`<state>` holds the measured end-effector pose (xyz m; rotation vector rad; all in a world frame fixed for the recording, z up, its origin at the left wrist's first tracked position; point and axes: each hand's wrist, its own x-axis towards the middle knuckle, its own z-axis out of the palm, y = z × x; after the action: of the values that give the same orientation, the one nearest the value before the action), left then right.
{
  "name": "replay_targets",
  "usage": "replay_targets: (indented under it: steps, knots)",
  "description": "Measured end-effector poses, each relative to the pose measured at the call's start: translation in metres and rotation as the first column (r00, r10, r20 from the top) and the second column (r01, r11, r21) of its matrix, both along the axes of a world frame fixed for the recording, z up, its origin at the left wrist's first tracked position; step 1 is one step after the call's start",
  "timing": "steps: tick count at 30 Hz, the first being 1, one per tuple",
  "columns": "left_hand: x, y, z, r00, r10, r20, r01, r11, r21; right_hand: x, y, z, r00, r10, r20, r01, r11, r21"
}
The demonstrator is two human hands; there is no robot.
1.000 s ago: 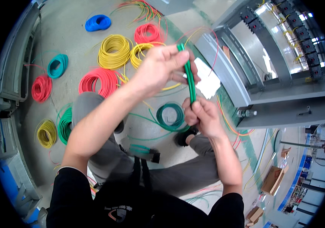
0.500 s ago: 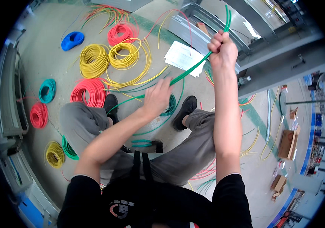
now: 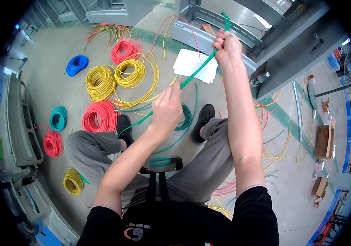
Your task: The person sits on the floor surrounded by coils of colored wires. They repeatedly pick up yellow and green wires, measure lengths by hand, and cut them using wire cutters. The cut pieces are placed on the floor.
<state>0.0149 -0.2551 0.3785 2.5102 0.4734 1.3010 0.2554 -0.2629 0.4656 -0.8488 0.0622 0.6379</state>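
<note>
A length of green wire point(image 3: 199, 70), more than one strand, runs slantwise between my hands. My right hand point(image 3: 229, 46) is closed in a fist round its upper part, and short ends stick up above the fist. Lower and nearer to me, my left hand point(image 3: 168, 108) has its fingers wrapped round the wire, whose tail passes down toward my left knee. On the floor between my shoes lies a dark green wire coil point(image 3: 188, 118), partly behind the left hand. Teal-handled pliers point(image 3: 160, 162) rest between my legs.
Yellow coils point(image 3: 101, 83), red coils point(image 3: 100, 117) and a blue coil point(image 3: 76, 65) lie to the left. White papers point(image 3: 188, 65) are on the floor ahead. At the right stand a grey metal cabinet frame point(image 3: 290, 61), a plastic bottle point(image 3: 259, 79) and a cardboard box point(image 3: 325, 141).
The left hand's fingers, looser and blurred before, are now closed round the green wire. My right fist has shifted slightly left with the wire. The whole view has also moved a little.
</note>
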Motion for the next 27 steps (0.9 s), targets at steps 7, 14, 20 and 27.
replay_targets:
  steps: [7, 14, 20, 27]
  knots:
    - [-0.021, 0.008, 0.059, 0.981, 0.006, -0.195, 0.010, 0.997, 0.078, 0.008, 0.000, -0.001, 0.985, 0.171, -0.014, -0.167, 0.975, 0.148]
    - [-0.032, 0.050, 0.033, 0.919, -0.365, -0.146, 0.311, 0.902, -0.299, 0.005, -0.020, 0.015, 0.991, 0.129, 0.032, -0.132, 0.981, 0.144]
    - [-0.068, 0.057, -0.027, 0.807, -0.478, -0.347, 0.321, 0.849, -0.420, 0.008, -0.037, 0.021, 0.985, 0.139, 0.101, -0.151, 0.981, 0.124]
    - [0.002, -0.027, 0.048, 0.927, -0.375, 0.013, 0.251, 0.595, -0.763, -0.078, -0.042, 0.013, 0.960, 0.067, 0.271, -0.080, 0.996, 0.040]
